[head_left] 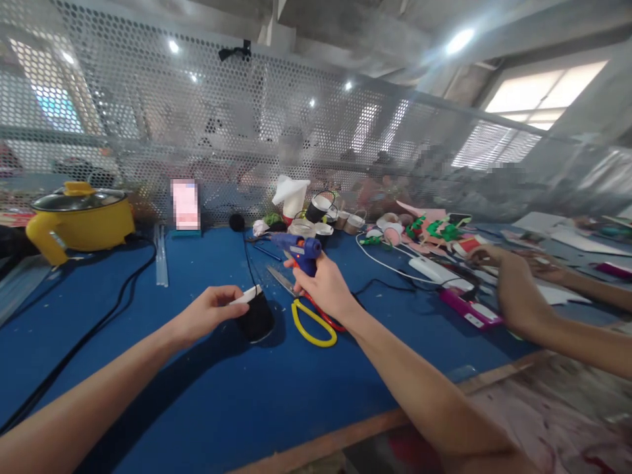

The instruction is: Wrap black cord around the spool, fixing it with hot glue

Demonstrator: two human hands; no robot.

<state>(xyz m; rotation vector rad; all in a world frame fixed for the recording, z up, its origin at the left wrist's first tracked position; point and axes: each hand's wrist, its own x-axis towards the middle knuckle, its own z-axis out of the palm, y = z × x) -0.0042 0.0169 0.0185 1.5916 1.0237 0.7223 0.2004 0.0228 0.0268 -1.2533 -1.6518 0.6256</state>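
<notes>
My left hand [213, 311] pinches the white rim of a small cup [257, 319] whose side is wrapped in black cord. The cup is tilted just above or on the blue table; contact is hard to make out. A black strand runs from the cup back to a ball of black yarn [237, 222]. Wrapped around the handle of a blue glue gun [303, 251] is my right hand [326, 282], with the nozzle pointing left, above and beyond the cup. Scissors [315, 342] with yellow and red handles lie beneath my right hand, blades partly covered.
A yellow electric pot [81, 220] with glass lid stands left, near clear glue sticks [161, 257]. A phone [185, 205] leans at the back. Small cups [320, 207] crowd the middle rear. Power strips [469, 308] lie right, beside another person's hand [518, 289].
</notes>
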